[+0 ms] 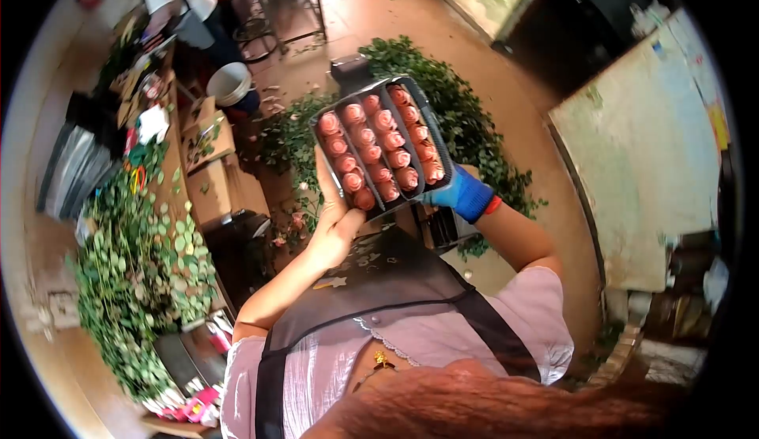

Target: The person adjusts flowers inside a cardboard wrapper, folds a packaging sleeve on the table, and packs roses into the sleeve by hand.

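Between my two hands is a black tray (425,115), held up in front of my apron and tilted. Several salmon-pink rose heads (385,120) fill it in rows, separated by dark dividers. My bare left hand (338,232) grips the tray's lower left side, thumb near the bottom corner. On the opposite side, my right hand (465,195), in a blue glove with a red cuff, supports the lower right corner. The right fingers are partly hidden behind the tray.
Rose stems with green leaves (466,115) lie heaped on the floor beyond the tray. More foliage (142,273) covers the bench at left, beside cardboard boxes (213,190). A white bucket (229,83) stands farther back. Another person (178,4) works at the far bench.
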### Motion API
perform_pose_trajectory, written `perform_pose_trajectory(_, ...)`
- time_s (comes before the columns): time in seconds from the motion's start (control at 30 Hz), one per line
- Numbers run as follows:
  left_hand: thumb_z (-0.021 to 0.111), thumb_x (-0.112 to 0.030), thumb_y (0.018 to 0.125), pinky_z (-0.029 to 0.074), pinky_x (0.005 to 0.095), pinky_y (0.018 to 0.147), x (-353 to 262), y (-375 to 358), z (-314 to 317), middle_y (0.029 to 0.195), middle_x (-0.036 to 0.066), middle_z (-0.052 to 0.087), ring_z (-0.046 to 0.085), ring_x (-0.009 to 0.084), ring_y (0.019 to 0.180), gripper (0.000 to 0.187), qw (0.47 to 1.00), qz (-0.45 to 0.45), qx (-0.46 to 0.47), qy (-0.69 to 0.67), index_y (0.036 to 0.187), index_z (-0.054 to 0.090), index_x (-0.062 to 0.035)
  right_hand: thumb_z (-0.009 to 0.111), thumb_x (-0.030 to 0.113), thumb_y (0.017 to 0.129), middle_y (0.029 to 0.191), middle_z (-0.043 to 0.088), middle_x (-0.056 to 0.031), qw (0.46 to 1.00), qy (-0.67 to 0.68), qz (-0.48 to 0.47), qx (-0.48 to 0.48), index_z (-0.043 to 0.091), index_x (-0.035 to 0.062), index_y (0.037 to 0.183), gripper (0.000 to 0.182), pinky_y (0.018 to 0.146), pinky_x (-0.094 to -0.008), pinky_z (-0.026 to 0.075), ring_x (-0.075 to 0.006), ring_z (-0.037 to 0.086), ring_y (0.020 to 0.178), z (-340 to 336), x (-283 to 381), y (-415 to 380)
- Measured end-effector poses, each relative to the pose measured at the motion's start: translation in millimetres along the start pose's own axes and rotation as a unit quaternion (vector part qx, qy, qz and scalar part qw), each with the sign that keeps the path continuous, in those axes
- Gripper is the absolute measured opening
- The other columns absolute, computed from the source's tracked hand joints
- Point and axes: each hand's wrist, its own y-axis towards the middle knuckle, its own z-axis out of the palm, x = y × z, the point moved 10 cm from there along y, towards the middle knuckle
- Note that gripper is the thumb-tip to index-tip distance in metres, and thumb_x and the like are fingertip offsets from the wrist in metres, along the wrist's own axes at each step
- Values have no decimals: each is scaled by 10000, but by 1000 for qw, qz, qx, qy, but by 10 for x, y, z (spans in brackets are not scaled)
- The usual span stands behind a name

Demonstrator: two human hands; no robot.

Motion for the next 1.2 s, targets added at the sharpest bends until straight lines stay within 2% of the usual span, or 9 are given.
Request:
perform_pose_trajectory(0.17,326,167,709,100,449,1229,-3,36,-22,1662,130,-129,17,300,1547,1122,997,7,74,-4,1535,-319,-233,691,235,944,1505,467,-114,986,-92,-87,-112,437,53,1477,618,1126,-366,398,-218,486,1339,11,616,-10)
perform_pose_trajectory(0.43,389,143,692,18,422,1223,19,-132,-434,1659,137,-85,-46,274,1547,1137,995,27,59,79,1539,-303,-168,441,202,1068,1461,515,-105,773,621,100,-82,447,26,1452,423,1129,-384,418,-209,524,1300,325,-49,149)
perform_pose_trajectory(0.53,437,163,729,80,471,1227,190,-344,-608,1656,123,-19,31,302,1544,1092,998,25,22,44,1566,-159,-207,473,173,1043,1494,484,-116,949,307,-15,-65,428,25,1473,457,1141,-410,404,-231,483,1354,155,259,145)
perform_pose_trajectory(0.7,433,163,738,126,501,1222,425,-806,-720,1646,128,42,108,322,1534,992,993,-75,28,-90,1547,-20,-190,479,173,1045,1420,560,-135,797,549,222,123,484,63,1441,411,1106,-448,446,-269,555,1281,353,-298,507)
perform_pose_trajectory(0.83,485,-20,897,446,320,906,916,-1489,-1771,1098,100,620,605,195,919,164,945,-165,-270,81,1038,569,-16,460,272,1068,1360,598,-133,786,464,362,190,521,65,1405,400,1074,-425,468,-257,604,1209,836,-873,667)
perform_pose_trajectory(0.87,469,-104,940,439,293,877,959,-1585,-2159,1101,88,614,555,152,888,160,957,61,-259,112,960,599,-12,455,331,1072,1304,638,-128,788,407,414,206,550,43,1375,428,1051,-409,484,-243,618,1183,1060,-767,640)
perform_pose_trajectory(0.97,469,-180,983,419,309,868,446,-1431,-2345,1075,85,645,570,172,993,332,923,8,-365,121,1213,614,11,487,453,1044,1107,726,-108,803,243,515,176,674,36,1212,487,863,-361,555,-193,689,938,1516,-1328,713)
perform_pose_trajectory(1.03,438,-397,1042,426,356,1036,363,-1283,-2247,1349,111,615,537,189,1274,511,951,18,-293,99,1270,608,27,499,500,1023,995,735,-77,855,55,438,272,729,36,1108,524,773,-335,532,-161,669,861,1618,-1642,1000)
perform_pose_trajectory(1.2,395,-551,1034,522,358,936,592,-1608,-2051,1051,143,739,690,220,964,672,948,-97,-302,39,1029,731,32,484,345,1042,1145,711,-143,758,-418,103,490,647,38,1229,394,882,-358,533,-257,682,1011,2145,-1447,1587)
